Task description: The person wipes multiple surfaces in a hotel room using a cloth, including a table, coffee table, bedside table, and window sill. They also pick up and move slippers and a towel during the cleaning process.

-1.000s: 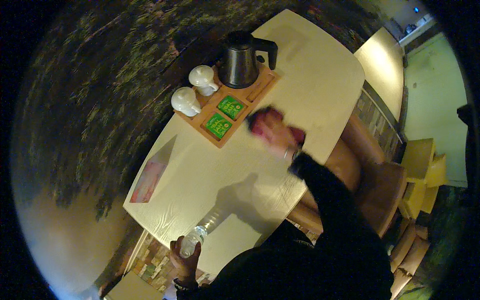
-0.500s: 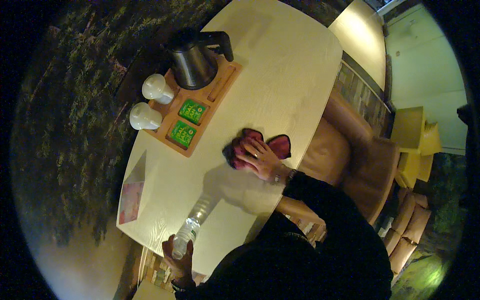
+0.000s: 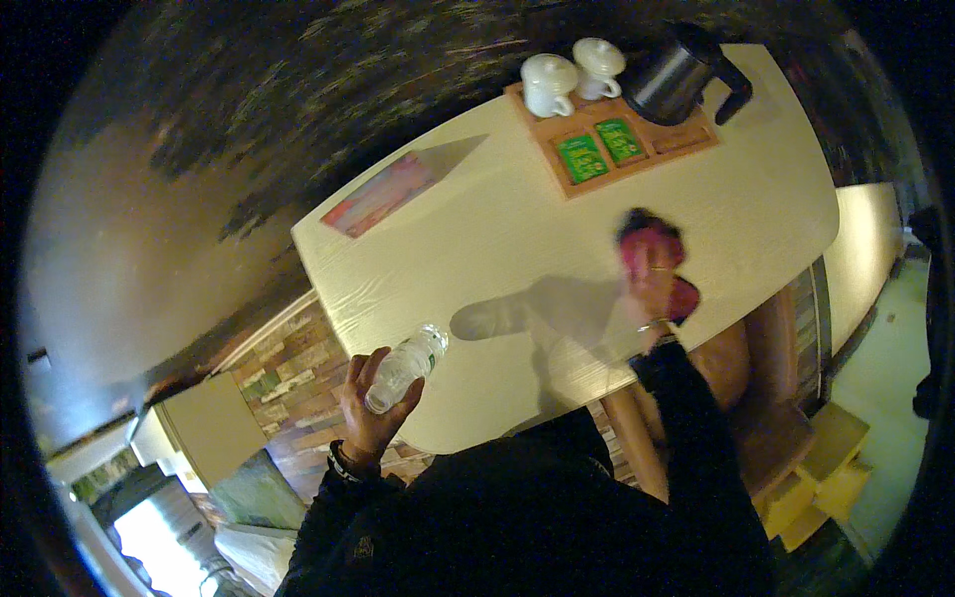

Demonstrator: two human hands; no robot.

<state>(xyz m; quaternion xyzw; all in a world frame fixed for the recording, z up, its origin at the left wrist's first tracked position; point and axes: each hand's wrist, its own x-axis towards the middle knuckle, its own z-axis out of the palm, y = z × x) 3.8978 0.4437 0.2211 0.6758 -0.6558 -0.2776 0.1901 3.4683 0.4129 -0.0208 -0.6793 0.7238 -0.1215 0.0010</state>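
My left hand [image 3: 366, 416] is wrapped round a clear plastic bottle [image 3: 410, 368] with a small green mark on it. The bottle is tilted, over the near left edge of the pale table [image 3: 477, 259]. Toward the table's right side, my right hand [image 3: 652, 297] grips a bunched pink-red cloth [image 3: 654, 242] with dark edging. Motion blurs that hand and the cloth, and part of the cloth is hidden under the fingers. The cloth is at the tabletop, with one flap sticking out beside the hand.
A wooden tray [image 3: 587, 187] at the far side bears a dark metal kettle [image 3: 671, 85], two white lidded cups [image 3: 548, 85] and green packets [image 3: 581, 159]. Left of it stands a pinkish card [image 3: 383, 194]. A brown leather chair [image 3: 776, 448] is at the right, near yellow steps [image 3: 831, 443].
The view has turned, so the table now lies more crosswise. My left hand still holds the bottle. My right hand stays with the cloth, which now looks blurred by movement.
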